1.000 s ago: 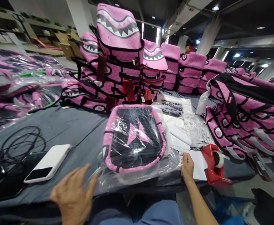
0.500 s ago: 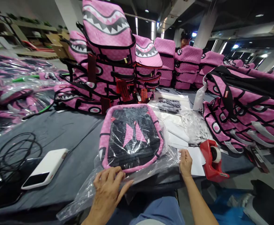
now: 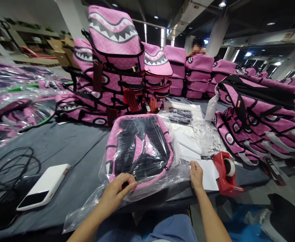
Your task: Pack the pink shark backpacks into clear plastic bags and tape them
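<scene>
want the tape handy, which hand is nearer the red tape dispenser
Right. The right hand holds clear plastic just left of the red tape dispenser, with white paper between; the left hand is farther left, at the bag.

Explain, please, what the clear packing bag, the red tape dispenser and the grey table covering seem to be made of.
Clear packing bag: thin, glossy plastic film, shown by its wrinkles and bright reflections.
Red tape dispenser: probably hard plastic, from its smooth, slightly shiny surface.
Grey table covering: perhaps matte fabric, as it hardly shines.
</scene>
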The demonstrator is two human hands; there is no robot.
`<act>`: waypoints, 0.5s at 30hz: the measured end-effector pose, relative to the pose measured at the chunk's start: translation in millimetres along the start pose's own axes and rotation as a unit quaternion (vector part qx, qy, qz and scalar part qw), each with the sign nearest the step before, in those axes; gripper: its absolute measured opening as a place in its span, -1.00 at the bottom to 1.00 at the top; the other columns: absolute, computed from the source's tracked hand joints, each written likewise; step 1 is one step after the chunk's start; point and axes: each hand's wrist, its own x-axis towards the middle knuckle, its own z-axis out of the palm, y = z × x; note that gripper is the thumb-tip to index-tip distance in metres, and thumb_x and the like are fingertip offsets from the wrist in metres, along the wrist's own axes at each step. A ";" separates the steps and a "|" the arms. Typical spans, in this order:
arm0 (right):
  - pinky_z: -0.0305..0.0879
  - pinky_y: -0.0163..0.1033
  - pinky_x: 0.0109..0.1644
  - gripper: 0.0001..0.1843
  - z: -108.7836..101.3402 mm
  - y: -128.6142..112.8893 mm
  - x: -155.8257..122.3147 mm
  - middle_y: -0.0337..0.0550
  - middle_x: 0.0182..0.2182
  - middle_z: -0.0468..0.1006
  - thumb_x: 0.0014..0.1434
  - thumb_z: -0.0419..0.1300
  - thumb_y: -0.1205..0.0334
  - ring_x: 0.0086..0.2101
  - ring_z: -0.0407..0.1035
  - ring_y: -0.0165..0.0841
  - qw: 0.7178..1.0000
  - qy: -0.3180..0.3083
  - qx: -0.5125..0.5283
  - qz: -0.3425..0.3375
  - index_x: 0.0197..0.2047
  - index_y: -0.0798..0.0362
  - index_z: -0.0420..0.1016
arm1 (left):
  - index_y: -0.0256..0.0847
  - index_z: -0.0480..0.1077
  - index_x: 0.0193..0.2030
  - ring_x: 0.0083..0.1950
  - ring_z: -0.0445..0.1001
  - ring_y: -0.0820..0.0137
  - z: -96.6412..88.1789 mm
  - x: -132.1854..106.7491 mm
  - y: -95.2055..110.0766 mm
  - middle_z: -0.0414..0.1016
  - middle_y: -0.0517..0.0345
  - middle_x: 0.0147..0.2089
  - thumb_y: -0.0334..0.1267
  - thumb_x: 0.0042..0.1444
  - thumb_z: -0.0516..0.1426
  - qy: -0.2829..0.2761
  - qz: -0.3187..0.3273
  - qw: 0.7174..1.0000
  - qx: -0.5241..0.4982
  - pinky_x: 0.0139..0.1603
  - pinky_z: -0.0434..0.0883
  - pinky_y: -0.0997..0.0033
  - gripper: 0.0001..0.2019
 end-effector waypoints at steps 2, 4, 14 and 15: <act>0.01 -0.28 -0.60 -0.30 5.3 -0.2 4.5 -0.47 -0.77 0.09 0.07 0.11 -0.56 -0.70 0.02 -0.43 1.000 -0.006 -0.010 0.007 -0.42 -0.01 0.38 | -0.10 0.35 -0.52 -0.26 0.48 0.25 1.3 1.9 -4.3 0.53 0.13 -0.37 0.17 0.19 0.08 -0.011 -0.022 1.000 -0.012 -0.17 0.41 0.29 -0.57; 0.03 -0.27 -0.60 -0.29 5.7 -3.6 6.4 -0.45 -0.77 0.13 0.04 0.13 -0.58 -0.71 0.05 -0.42 1.000 -0.009 -0.019 0.011 -0.44 -0.01 0.39 | -0.10 0.36 -0.52 -0.25 0.48 0.24 3.2 2.5 -7.0 0.54 0.12 -0.36 0.20 0.16 0.09 -0.009 -0.034 0.999 -0.016 -0.17 0.42 0.29 -0.56; 0.34 -0.11 -0.18 -0.37 -161.1 -48.8 -39.4 0.01 -0.33 0.60 0.12 0.18 -0.44 -0.34 0.43 -0.19 0.928 0.230 -0.267 -0.116 -0.28 0.02 0.60 | -0.08 0.46 -0.49 -0.23 0.53 0.19 8.4 -2.2 -14.9 0.61 0.08 -0.31 0.41 0.09 0.05 0.029 -0.025 0.999 -0.011 -0.16 0.46 0.27 -0.42; 0.33 -0.09 -0.19 -0.36 -180.5 -48.7 -43.1 0.03 -0.34 0.59 0.08 0.18 -0.45 -0.36 0.41 -0.19 0.911 0.264 -0.298 -0.109 -0.31 0.02 0.61 | -0.08 0.48 -0.48 -0.22 0.54 0.18 9.0 -2.6 -16.0 0.62 0.07 -0.30 0.46 0.07 0.04 0.036 -0.025 0.999 -0.012 -0.16 0.47 0.26 -0.39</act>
